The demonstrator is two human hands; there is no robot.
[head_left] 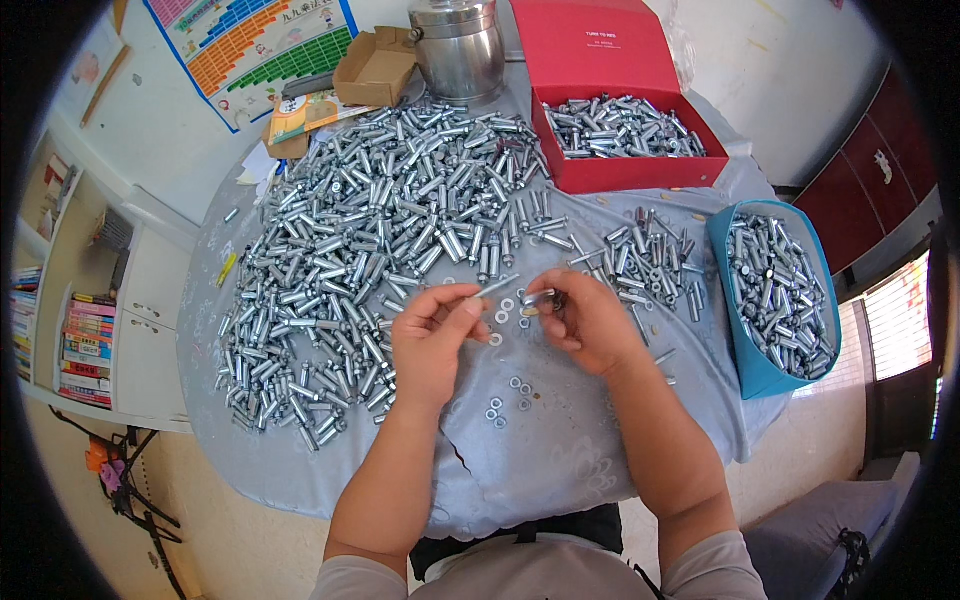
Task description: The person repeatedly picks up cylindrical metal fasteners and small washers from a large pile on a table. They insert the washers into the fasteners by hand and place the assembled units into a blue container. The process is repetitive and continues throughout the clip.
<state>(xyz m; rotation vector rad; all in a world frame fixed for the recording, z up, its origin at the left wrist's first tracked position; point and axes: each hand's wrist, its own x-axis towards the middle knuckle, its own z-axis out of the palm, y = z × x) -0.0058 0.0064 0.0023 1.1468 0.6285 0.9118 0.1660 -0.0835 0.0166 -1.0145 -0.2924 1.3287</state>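
My left hand (432, 335) is closed on a thin metal bolt (497, 286), which points up and to the right. Close beside it, my right hand (592, 325) pinches small shiny metal parts (541, 298); their exact kind is partly hidden by the fingers. Between and below the hands lie several loose washers (502, 318) and a small group of hex nuts (495, 402). A large heap of silver expansion bolts (370, 200) covers the left and far part of the table. Right of my right hand is a smaller spread of bolts and sleeves (640, 250).
A red box (640, 176) full of bolts stands at the far right with its lid up. A teal fabric bin (752, 340) of bolts sits at the right edge. At the back are a metal pot (458, 55) and a cardboard box (375, 68). A grey cloth (560, 460) covers the table.
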